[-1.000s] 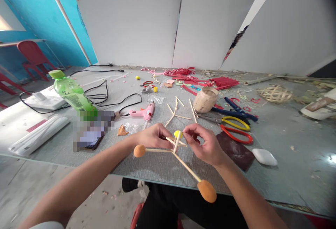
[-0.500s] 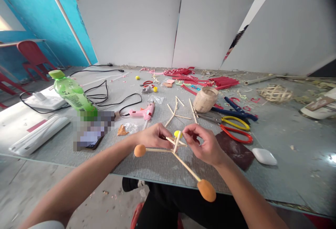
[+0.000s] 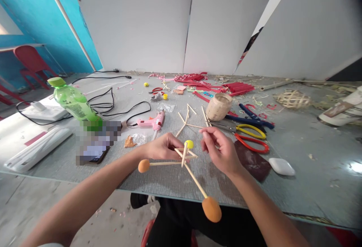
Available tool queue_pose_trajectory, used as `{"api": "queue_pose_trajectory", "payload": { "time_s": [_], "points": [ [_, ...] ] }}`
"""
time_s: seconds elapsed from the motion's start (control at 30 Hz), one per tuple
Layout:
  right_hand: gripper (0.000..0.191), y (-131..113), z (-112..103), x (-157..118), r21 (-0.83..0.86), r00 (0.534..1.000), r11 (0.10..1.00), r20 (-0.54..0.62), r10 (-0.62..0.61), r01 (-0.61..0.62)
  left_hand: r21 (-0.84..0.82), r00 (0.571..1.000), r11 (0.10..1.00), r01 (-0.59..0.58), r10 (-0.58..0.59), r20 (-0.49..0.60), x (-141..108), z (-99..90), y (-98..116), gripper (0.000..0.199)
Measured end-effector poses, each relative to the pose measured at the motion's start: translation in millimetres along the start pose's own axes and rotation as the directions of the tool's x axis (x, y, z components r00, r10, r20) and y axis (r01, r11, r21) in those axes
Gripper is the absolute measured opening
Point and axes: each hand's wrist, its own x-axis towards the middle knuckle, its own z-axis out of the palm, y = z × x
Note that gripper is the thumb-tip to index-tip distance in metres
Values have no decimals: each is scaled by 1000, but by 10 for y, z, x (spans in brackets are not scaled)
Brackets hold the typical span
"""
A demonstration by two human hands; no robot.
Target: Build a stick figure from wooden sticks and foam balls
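Observation:
My left hand [image 3: 166, 147] is closed around one end of a small frame of thin wooden sticks [image 3: 195, 181], held above the near part of the table. A yellow ball [image 3: 189, 143] sits at the top of the frame. Two longer sticks reach out toward me, one tipped with an orange ball [image 3: 144, 166] at left, the other with a larger orange ball [image 3: 212, 209] past the table edge. My right hand [image 3: 219, 151] hovers just right of the frame, not touching it. Its thumb and forefinger are pinched together; anything between them is too small to tell.
Beyond my hands lie loose sticks [image 3: 186, 118], a pink glue gun [image 3: 152, 121] and a jar [image 3: 219, 107]. Scissors [image 3: 251, 143] and a white case [image 3: 282, 166] are at right. A green bottle [image 3: 77, 105] and a phone [image 3: 96, 151] stand left; red strips [image 3: 240, 88] lie behind.
My right hand has drawn away from the yellow ball, to the right and slightly up. The stick frame has shifted a little left in view, its right orange ball most.

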Motion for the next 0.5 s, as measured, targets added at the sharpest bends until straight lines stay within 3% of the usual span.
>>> {"api": "queue_pose_trajectory", "payload": {
  "time_s": [0.13, 0.23, 0.37, 0.5],
  "points": [
    [26, 21, -3, 22, 62, 997, 995, 17, 75, -76, 34, 1000, 999, -12, 12, 19, 3, -4, 29, 34],
    [39, -9, -15, 14, 164, 977, 972, 158, 145, -171, 65, 998, 997, -48, 45, 37, 5, -9, 52, 32],
    [29, -80, -45, 9, 353, 931, 900, 340, 132, -256, 84, 995, 993, -83, 79, 53, 6, -9, 39, 32],
    [33, -108, -68, 10, 351, 891, 886, 434, 133, -303, 60, 995, 995, -81, 78, 65, 15, 5, 27, 28]
  ]
}}
